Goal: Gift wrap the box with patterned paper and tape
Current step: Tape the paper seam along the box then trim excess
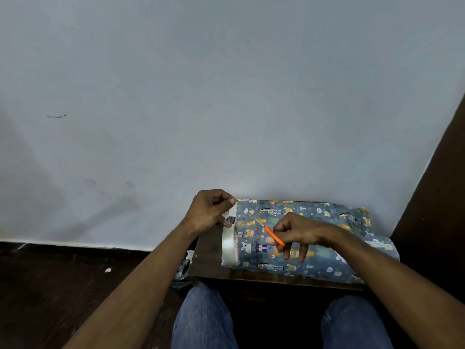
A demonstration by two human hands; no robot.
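The left hand [208,210] is pinching a strip of clear tape [230,217] between curled thumb and forefinger, drawing it up from the roll [229,245], which is standing on edge at the left end of the box [289,238]. The box (already covered in blue animal-print paper [352,258]) is lying on a small dark table [208,250] against a pale wall [226,96]. The right hand [299,234] is holding an orange cutter [273,235] in a closed grip, its blade pointing toward the tape, with its lower fingers resting on the paper.
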